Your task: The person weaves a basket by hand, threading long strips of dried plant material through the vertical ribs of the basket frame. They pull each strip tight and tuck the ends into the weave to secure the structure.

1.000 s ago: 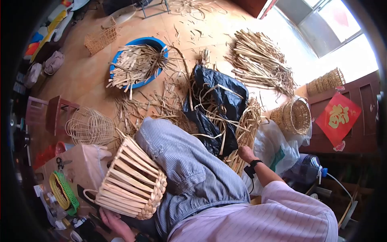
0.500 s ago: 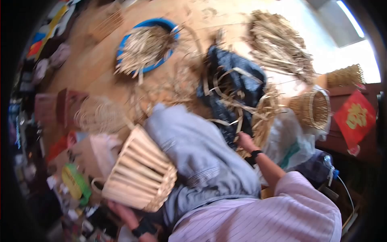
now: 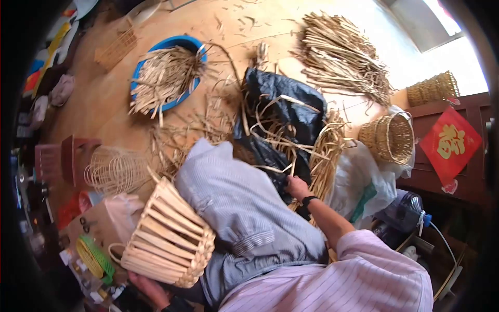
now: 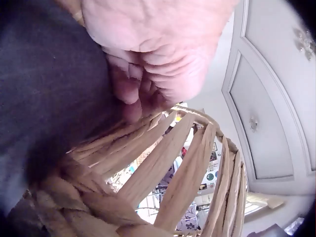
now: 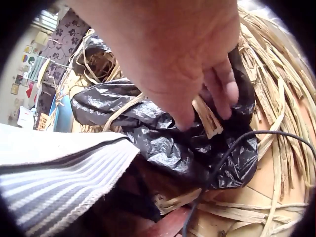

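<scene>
An unfinished basket (image 3: 166, 239) of wide pale strips with a braided rim lies on its side against my left knee. My left hand (image 3: 148, 288) holds it from below, and in the left wrist view its fingers (image 4: 129, 86) curl against the basket's rim (image 4: 98, 197). My right hand (image 3: 297, 185) reaches down beside my right knee. In the right wrist view its fingers (image 5: 224, 84) curl onto the ends of flat straw strips (image 5: 207, 118) lying on a crumpled black plastic bag (image 5: 163, 143).
Loose strips cover the floor. A blue basin (image 3: 166, 73) full of strips, a large strip pile (image 3: 343, 57), a wire frame (image 3: 115, 169), a finished small basket (image 3: 390, 138) and a white bag (image 3: 358, 184) surround me. A dark cabinet (image 3: 457, 151) stands at right.
My head view swung and settled again. My right hand has moved a little forward into the strips by the black bag. The left hand stays under the basket.
</scene>
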`<action>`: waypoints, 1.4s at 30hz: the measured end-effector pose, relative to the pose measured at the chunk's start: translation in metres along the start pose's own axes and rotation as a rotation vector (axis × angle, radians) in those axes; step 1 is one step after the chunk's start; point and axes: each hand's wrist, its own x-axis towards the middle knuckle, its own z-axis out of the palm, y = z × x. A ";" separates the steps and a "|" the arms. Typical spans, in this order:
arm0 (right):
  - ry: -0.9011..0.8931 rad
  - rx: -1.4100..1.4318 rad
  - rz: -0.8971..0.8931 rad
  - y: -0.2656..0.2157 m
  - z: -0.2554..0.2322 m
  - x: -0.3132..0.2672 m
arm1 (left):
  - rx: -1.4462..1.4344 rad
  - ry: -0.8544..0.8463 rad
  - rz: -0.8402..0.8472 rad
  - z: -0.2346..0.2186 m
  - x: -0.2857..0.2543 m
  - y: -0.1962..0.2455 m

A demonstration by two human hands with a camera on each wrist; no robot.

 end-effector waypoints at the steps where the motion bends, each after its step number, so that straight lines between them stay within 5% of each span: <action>1: 0.022 0.138 0.042 -0.004 -0.009 0.002 | -0.029 -0.037 0.031 0.000 -0.002 0.001; 5: 0.227 0.714 0.125 -0.007 0.003 -0.002 | 0.042 0.049 0.119 0.010 -0.017 0.016; 6: 0.295 0.823 0.129 -0.001 0.007 -0.003 | 0.645 0.138 -0.138 0.031 -0.018 0.070; 8: 0.450 0.645 0.166 0.029 0.035 -0.003 | 0.569 0.082 -0.041 0.032 -0.015 0.064; 11: 0.266 0.946 0.399 0.017 -0.007 -0.038 | 0.526 0.097 -0.034 0.055 -0.019 0.085; 14: 0.271 0.979 0.426 0.025 0.001 -0.046 | 0.792 -0.007 0.075 0.036 -0.004 0.077; 18: -0.215 0.845 0.143 0.049 -0.024 -0.071 | 0.676 0.038 0.100 0.036 0.011 0.053; 19: -0.014 0.768 0.103 0.086 0.009 -0.064 | 0.671 0.038 0.101 0.043 0.010 0.055; 22: 0.394 0.647 0.590 0.142 0.035 -0.068 | 0.676 0.028 0.105 0.050 0.010 0.059; 24: 0.434 0.418 0.650 0.176 0.053 -0.081 | 0.678 0.019 0.109 0.053 0.010 0.060; 26: 0.190 0.884 0.770 0.227 0.099 -0.069 | 0.677 0.014 0.112 0.054 0.010 0.059; 27: 0.026 1.253 0.793 0.231 0.096 -0.065 | 0.679 0.010 0.111 0.055 0.010 0.060; 32: 0.133 0.896 0.812 0.186 0.067 -0.076 | 0.675 -0.002 0.106 0.058 0.008 0.059; 36: 0.009 1.196 0.791 0.180 0.064 -0.051 | 0.667 -0.001 0.108 0.058 0.010 0.060; 40: 0.226 1.198 0.756 0.141 0.051 -0.023 | 0.661 0.004 0.113 0.059 0.011 0.061; 41: 0.264 0.904 0.804 0.130 0.039 -0.022 | 0.664 0.003 0.116 0.059 0.012 0.063; 42: 0.244 1.098 0.746 0.129 0.041 -0.020 | 0.662 0.005 0.116 0.058 0.012 0.063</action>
